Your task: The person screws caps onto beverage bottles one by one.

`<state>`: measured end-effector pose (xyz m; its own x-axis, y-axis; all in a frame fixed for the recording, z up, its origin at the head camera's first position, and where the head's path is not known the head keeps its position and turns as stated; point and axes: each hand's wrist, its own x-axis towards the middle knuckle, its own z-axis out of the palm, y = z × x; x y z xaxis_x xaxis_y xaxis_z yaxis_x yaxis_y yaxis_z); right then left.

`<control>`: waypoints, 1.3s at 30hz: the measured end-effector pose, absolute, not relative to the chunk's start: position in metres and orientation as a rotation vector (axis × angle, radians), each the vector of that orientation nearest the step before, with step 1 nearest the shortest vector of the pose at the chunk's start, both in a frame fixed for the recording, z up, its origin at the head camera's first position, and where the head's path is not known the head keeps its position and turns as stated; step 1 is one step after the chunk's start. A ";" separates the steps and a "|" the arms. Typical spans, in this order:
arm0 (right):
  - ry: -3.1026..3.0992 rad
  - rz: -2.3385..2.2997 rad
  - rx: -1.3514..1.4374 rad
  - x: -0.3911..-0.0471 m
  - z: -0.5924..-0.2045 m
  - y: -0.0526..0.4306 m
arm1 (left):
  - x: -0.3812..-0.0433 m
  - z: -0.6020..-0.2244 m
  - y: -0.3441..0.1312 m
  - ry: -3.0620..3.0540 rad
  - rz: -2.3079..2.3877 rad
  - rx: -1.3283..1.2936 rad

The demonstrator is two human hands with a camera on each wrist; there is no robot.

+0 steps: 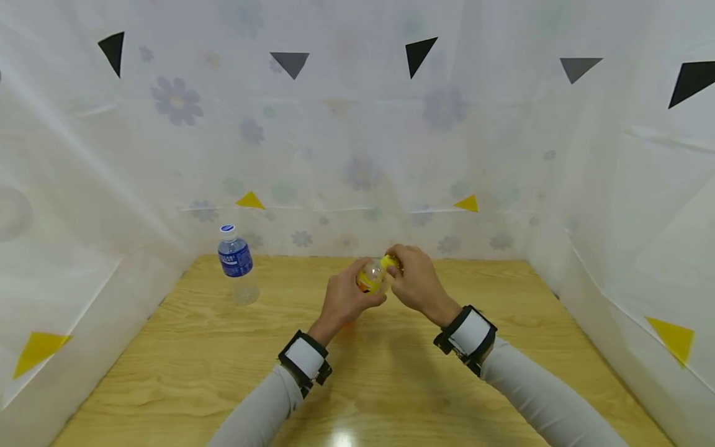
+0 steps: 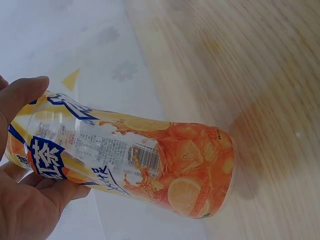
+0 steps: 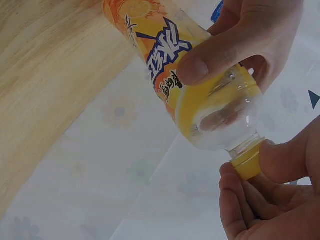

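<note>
A clear plastic drink bottle [image 2: 150, 155] with an orange and yellow label is gripped round its upper part by my left hand [image 1: 349, 292]. In the left wrist view its base hangs just over the table or close to it; I cannot tell whether they touch. The yellow cap [image 3: 247, 160] sits on the bottle's neck, pinched between the thumb and fingers of my right hand [image 1: 416, 279]. The bottle looks see-through above its label, and in the right wrist view it is tilted.
A second bottle [image 1: 236, 259], with a blue label and white cap, stands upright at the table's back left. The wooden table [image 1: 223, 372] ends at a pale flowered curtain [image 1: 357, 136] behind and at both sides.
</note>
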<state>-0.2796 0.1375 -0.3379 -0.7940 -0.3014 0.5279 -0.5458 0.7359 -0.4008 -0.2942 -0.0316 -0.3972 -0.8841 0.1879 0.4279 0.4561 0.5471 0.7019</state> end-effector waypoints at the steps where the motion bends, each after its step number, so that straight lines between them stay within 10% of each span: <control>1: -2.499 0.768 0.642 -0.280 -0.339 0.137 | -0.294 -0.398 -0.032 -2.489 -1.257 -0.532; 39: -2.470 0.849 0.559 -0.280 -0.346 0.136 | -0.295 -0.393 -0.031 -2.489 -1.197 -0.517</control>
